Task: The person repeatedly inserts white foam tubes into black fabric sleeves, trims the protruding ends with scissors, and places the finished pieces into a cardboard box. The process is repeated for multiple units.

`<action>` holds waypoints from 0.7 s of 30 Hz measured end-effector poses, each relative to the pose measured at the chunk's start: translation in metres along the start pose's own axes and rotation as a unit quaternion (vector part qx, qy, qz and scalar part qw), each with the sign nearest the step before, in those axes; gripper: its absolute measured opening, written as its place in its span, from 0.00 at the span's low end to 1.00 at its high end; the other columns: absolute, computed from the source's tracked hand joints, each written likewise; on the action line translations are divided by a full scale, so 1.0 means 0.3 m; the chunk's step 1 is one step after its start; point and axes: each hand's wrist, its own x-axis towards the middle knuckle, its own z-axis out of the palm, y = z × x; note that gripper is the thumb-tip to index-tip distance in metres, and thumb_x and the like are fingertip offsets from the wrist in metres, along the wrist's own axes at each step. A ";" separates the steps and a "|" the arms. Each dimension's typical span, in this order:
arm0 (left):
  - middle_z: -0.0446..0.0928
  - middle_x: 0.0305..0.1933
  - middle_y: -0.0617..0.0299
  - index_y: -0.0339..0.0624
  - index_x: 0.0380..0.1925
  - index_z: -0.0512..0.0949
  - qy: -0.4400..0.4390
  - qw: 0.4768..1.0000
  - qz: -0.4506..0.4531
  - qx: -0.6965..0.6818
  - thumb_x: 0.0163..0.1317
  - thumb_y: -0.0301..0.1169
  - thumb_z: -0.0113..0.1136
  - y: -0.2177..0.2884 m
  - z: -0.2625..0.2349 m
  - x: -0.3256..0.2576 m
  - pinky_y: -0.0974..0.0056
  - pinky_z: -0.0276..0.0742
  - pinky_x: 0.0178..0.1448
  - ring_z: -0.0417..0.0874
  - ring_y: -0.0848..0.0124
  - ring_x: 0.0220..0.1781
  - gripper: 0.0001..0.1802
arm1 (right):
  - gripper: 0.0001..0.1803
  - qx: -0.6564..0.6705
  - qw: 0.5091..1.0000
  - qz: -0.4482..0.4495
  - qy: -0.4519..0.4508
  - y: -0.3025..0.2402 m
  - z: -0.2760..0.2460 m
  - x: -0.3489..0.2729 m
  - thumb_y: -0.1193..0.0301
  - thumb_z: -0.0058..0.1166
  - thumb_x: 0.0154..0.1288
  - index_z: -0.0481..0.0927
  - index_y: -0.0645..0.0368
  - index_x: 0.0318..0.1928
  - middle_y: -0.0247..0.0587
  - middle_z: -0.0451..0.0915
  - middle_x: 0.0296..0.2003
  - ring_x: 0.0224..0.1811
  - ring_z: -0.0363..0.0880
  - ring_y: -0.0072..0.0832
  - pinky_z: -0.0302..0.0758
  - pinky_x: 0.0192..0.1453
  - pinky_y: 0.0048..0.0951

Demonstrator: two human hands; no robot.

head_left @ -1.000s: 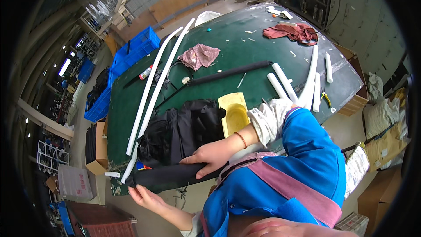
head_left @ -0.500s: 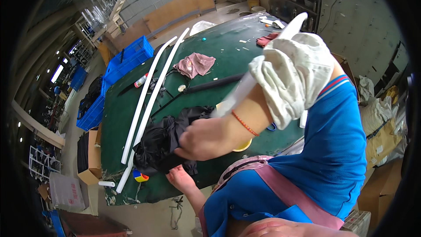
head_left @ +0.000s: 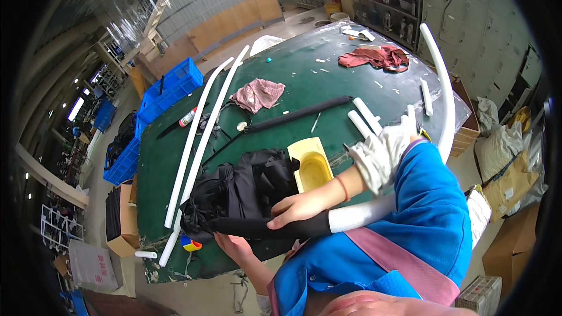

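A white tube (head_left: pixel 360 213), foam-like, lies across in front of me, its left part covered by a black fabric sleeve (head_left: pixel 304 226). My right hand (head_left: pixel 301 206) is closed over the sleeved part from above, with the thumb along its near side. At the sleeve's left end, my left hand (head_left: pixel 236 247) holds it from below, its fingertips partly hidden. Behind the sleeve sits a heap of black fabric (head_left: pixel 234 190). Right of the heap stands a yellow plastic container (head_left: pixel 313 167). My right forearm hides the tube's right part.
Two long white tubes (head_left: pixel 193 140) lie along the green table's (head_left: pixel 316 88) left side. Near them are a pink cloth (head_left: pixel 257 95), a black-covered rod (head_left: pixel 298 115) and blue crates (head_left: pixel 170 88). A dark red cloth (head_left: pixel 374 57), short white tubes (head_left: pixel 366 114) and a curved white tube (head_left: pixel 442 82) are right.
My right hand has swept down and right along the black sleeve, which now covers a longer stretch of tube. The yellow container has come into view. My left hand stays at the sleeve's left end.
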 end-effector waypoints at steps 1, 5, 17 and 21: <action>0.74 0.53 0.57 0.37 0.53 0.70 -0.001 1.000 -0.020 -0.009 0.70 0.38 0.50 0.009 0.002 -0.004 0.63 0.69 0.63 0.75 0.68 0.53 0.19 | 0.35 -0.014 1.000 0.008 0.001 -0.025 -0.004 0.009 0.48 0.47 0.67 0.70 0.72 0.56 0.52 0.77 0.47 0.53 0.73 0.34 0.68 0.57 0.30; 0.74 0.52 0.57 0.35 0.54 0.70 -0.026 0.997 -0.071 -0.025 0.70 0.37 0.50 0.023 0.001 -0.013 0.63 0.69 0.63 0.76 0.66 0.53 0.19 | 0.38 0.051 0.992 -0.113 0.015 0.089 -0.012 0.140 0.48 0.48 0.67 0.63 0.73 0.61 0.52 0.70 0.56 0.59 0.68 0.35 0.65 0.62 0.30; 0.74 0.51 0.49 0.36 0.53 0.70 -0.113 0.965 -0.227 -0.065 0.66 0.46 0.50 -0.002 0.092 0.027 0.52 0.73 0.58 0.78 0.59 0.53 0.26 | 0.35 0.007 0.987 -0.156 0.041 0.142 -0.050 0.388 0.50 0.46 0.66 0.64 0.71 0.59 0.51 0.72 0.51 0.53 0.72 0.35 0.71 0.51 0.29; 0.73 0.53 0.50 0.33 0.55 0.68 -0.069 0.978 -0.198 -0.024 0.65 0.46 0.50 0.008 0.147 0.034 0.58 0.74 0.57 0.78 0.60 0.52 0.29 | 0.25 0.074 0.989 -0.116 0.047 0.074 -0.054 0.418 0.53 0.45 0.68 0.76 0.64 0.49 0.42 0.77 0.38 0.38 0.78 0.29 0.77 0.38 0.27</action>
